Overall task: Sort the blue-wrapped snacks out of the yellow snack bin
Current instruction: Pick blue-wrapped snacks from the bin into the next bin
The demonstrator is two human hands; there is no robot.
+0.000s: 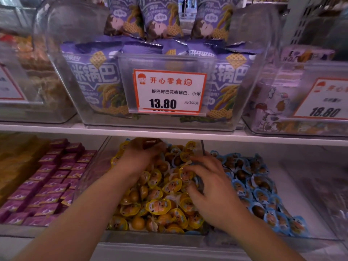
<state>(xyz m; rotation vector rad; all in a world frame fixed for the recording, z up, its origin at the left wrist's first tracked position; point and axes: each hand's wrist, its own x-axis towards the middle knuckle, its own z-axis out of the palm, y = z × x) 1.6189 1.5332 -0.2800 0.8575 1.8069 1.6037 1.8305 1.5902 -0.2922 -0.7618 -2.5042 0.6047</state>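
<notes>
Both hands are in the yellow snack bin (pixel 203 147) on the lower shelf. Left hand (pixel 140 154) digs at the back, fingers buried, can't tell its grip. Right hand (pixel 209 182) has its grip curled around blue-wrapped snacks (pixel 198 182). More blue ones fill the bin (pixel 263 185) just right.

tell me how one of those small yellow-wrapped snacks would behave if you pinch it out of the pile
A yellow-wrapped snack is probably light and stiff at its rounded core, with a thin crinkly rim that flexes. The glossy film may slip in a loose pinch. Heaped in the yellow snack bin, its neighbours will likely shift or slide as it lifts.
</notes>
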